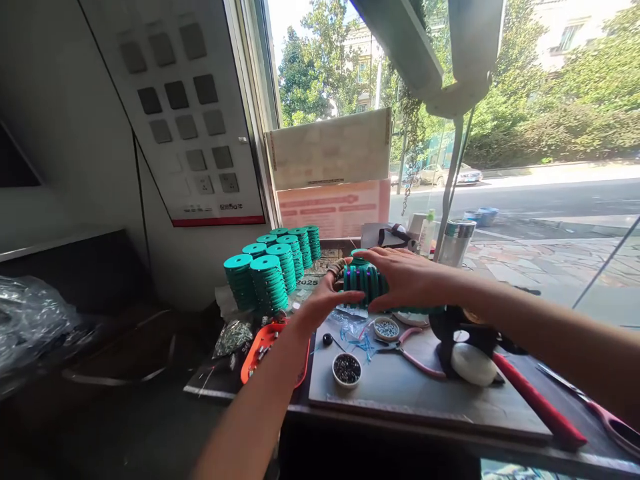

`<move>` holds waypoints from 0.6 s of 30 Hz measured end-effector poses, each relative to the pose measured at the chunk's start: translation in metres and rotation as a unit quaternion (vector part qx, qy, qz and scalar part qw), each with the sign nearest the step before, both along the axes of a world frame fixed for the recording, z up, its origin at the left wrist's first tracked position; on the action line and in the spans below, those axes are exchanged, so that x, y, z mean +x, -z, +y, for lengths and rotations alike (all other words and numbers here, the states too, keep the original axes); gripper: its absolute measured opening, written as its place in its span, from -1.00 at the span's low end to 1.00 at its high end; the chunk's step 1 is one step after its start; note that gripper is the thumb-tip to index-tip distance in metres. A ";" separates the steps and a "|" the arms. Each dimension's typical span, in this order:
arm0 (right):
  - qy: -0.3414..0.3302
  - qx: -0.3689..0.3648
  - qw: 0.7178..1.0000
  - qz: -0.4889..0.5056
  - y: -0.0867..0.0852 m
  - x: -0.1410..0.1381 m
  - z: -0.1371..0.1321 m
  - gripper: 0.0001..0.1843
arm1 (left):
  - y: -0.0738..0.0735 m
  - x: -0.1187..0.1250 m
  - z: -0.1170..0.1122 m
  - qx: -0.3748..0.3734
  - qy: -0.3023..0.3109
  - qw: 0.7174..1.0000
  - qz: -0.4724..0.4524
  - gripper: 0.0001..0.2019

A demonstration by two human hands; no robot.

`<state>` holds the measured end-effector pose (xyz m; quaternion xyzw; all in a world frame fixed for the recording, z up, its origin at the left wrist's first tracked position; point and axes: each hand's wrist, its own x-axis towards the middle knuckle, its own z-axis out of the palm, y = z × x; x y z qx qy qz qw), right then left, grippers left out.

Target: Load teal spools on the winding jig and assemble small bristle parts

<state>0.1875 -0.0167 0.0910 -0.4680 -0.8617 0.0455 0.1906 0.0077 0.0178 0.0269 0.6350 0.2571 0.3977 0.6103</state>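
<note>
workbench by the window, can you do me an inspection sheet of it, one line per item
Surface: grey board on a dark table
Job's things: row of teal discs on edge between the hands; stacks of teal discs to the left
Clutter: orange tray of small parts, bowl of dark bits, bowl of pale bits, pink-handled pliers, scissors
Grip: left hand and right hand curve around the row; firmness unclear
Cables: thin dark line beside the lamp arm, possibly a cord
Surroundings: window showing a road and car; switch panel at left
</note>
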 end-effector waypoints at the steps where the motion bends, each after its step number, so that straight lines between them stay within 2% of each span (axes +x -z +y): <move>1: 0.009 -0.003 1.000 -0.015 0.004 -0.003 0.000 -0.09 | 0.001 0.000 0.004 -0.009 0.002 1.000 0.001 -0.26; 4: 0.019 -0.052 0.997 -0.045 0.006 -0.005 0.008 -0.28 | 0.002 -0.001 0.011 -0.034 0.017 0.999 0.009 -0.40; 9: -0.024 -0.211 0.976 -0.047 -0.015 0.002 0.028 -0.42 | 0.000 -0.003 0.010 -0.030 0.026 0.999 -0.005 -0.47; 12: -0.022 -0.286 0.958 -0.021 -0.020 0.005 0.033 -0.41 | 0.001 -0.002 0.009 -0.023 0.032 0.999 -0.021 -0.45; 15: 0.001 -0.347 0.938 0.015 -0.018 0.008 0.036 -0.34 | 0.001 -0.001 0.008 -0.017 0.034 0.999 -0.020 -0.42; 18: -0.003 -0.410 0.911 0.043 -0.015 0.011 0.042 -0.36 | 0.000 -0.001 0.009 -0.004 0.038 0.999 -0.014 -0.37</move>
